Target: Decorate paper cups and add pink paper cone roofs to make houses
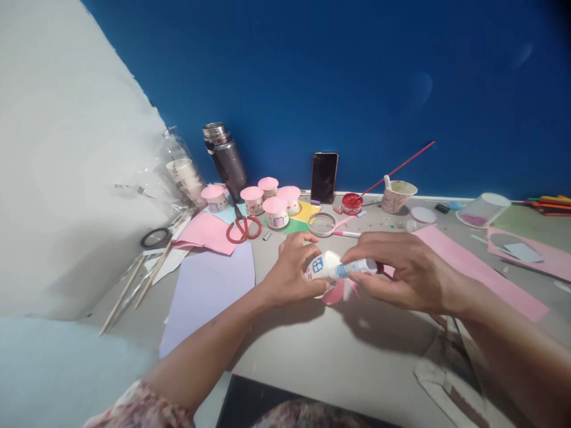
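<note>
White paper cup (317, 266) clamped in left hand (289, 270) fingers; right hand (413, 273) pinches glue tube (354, 268), nozzle at the cup, gluing step; pink paper cutout (333, 292) just below.

Table (357, 356) against blue wall (312, 71): steel flask (225, 157); black phone (324, 177) propped upright; five pink-topped cups (275, 211) grouped on coloured paper; red scissors (243, 229) at edge of pink sheet (205, 233); lilac sheet (209, 285); paint pot (352, 203) with red stick (397, 167); patterned cup (397, 197); tape roll (155, 238); wooden sticks (129, 288), left; markers (551, 205), far right; clear cup (484, 209) on its side.
</note>
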`<state>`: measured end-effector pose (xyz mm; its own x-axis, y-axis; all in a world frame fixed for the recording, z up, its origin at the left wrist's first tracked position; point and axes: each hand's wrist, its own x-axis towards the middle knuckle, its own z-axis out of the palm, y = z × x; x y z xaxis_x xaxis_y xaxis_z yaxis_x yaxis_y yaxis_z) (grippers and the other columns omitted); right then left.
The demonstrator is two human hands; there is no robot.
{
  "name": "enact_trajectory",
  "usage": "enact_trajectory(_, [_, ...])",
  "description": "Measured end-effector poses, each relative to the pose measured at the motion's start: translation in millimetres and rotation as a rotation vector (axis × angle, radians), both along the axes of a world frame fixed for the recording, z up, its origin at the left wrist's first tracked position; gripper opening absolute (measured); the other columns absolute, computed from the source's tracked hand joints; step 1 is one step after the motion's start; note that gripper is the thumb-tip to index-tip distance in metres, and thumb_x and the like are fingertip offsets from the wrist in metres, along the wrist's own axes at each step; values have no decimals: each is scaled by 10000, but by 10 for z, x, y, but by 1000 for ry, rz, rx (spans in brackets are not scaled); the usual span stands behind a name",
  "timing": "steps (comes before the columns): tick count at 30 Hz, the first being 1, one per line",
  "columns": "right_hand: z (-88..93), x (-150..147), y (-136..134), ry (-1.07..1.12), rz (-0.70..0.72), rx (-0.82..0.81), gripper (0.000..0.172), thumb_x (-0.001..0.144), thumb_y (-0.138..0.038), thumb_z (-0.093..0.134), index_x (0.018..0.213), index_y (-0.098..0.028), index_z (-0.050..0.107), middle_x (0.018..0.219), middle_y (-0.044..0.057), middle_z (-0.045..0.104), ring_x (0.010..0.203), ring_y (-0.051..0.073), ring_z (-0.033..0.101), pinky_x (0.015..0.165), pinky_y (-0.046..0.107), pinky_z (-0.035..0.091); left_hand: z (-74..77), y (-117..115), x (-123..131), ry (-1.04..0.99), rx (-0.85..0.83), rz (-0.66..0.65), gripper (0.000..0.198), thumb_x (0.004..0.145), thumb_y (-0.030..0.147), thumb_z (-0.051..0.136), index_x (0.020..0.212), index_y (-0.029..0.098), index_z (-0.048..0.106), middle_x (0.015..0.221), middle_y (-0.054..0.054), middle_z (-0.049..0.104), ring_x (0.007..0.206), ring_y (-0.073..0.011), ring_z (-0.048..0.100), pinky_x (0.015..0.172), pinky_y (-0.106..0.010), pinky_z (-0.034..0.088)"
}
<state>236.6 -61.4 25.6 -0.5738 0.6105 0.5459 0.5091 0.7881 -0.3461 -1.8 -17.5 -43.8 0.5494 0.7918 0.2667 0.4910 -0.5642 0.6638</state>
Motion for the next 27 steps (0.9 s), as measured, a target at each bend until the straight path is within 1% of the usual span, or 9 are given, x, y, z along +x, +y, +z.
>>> enact_trajectory(5, [-38, -20, -4, 2, -42, 27, 133, 943, -178, 606, 941, -200, 737, 765, 13, 741, 607, 133, 575, 591, 255, 447, -25, -83, 39, 109, 330, -11, 306, 725, 368, 851, 847, 226, 609, 1357, -133, 577, 1419, -391, 446, 1175, -595, 314])
enact_trajectory(8, [-49, 1, 15, -14, -96, 50, 141, 938, -188, 602, 935, -194, 743, 747, 18, 724, 597, 137, 573, 584, 261, 442, -37, -113, 50, 168, 432, -18, 255, 768, 382, 805, 870, 237, 621, 1389, -138, 579, 1435, -386, 428, 1198, -601, 259])
enact_trajectory(12, [-45, 58, 69, -55, -205, 50, 151, 924, -194, 610, 884, -189, 755, 676, 3, 672, 562, 133, 544, 560, 268, 410, -23, -139, 54, 184, 469, -29, 226, 738, 333, 785, 900, 242, 656, 1388, -144, 595, 1433, -392, 440, 1225, -599, 222])
enact_trajectory(14, [-39, 88, 100, -50, -249, 5, 148, 914, -209, 623, 871, -192, 764, 673, -3, 679, 556, 128, 546, 558, 266, 407, -6, -148, 54, 181, 474, -23, 229, 719, 299, 775, 916, 244, 672, 1382, -139, 605, 1438, -392, 441, 1231, -590, 227])
enact_trajectory(17, [-29, 105, 129, -7, -271, -90, 151, 894, -227, 629, 855, -195, 772, 656, -19, 683, 514, 111, 513, 526, 257, 384, 13, -155, 54, 194, 492, -25, 213, 724, 259, 750, 927, 237, 688, 1381, -140, 611, 1458, -384, 432, 1244, -584, 212])
enact_trajectory(19, [-19, 93, 126, 16, -258, -131, 160, 876, -203, 617, 836, -197, 773, 625, -30, 663, 495, 101, 483, 509, 249, 365, 12, -155, 52, 214, 501, -46, 192, 745, 273, 747, 925, 233, 694, 1388, -144, 609, 1463, -380, 429, 1258, -590, 178])
enact_trajectory(22, [0, 52, 93, 21, -193, -181, 176, 854, -161, 603, 809, -197, 770, 598, -39, 641, 500, 92, 475, 512, 233, 364, -7, -147, 42, 242, 496, -70, 194, 764, 320, 760, 927, 236, 696, 1406, -143, 604, 1470, -385, 418, 1264, -604, 148])
enact_trajectory(25, [17, 6, 42, 5, -112, -199, 177, 872, -158, 606, 819, -193, 770, 598, -40, 637, 512, 90, 479, 519, 226, 364, -23, -131, 31, 236, 486, -83, 238, 777, 384, 781, 945, 241, 693, 1410, -141, 598, 1475, -392, 407, 1259, -614, 144])
enact_trajectory(27, [25, -18, 6, -8, -60, -174, 169, 888, -162, 612, 847, -188, 774, 624, -35, 649, 534, 93, 495, 536, 226, 372, -23, -118, 25, 208, 466, -86, 277, 783, 444, 798, 925, 235, 684, 1400, -145, 596, 1468, -399, 412, 1249, -621, 162])
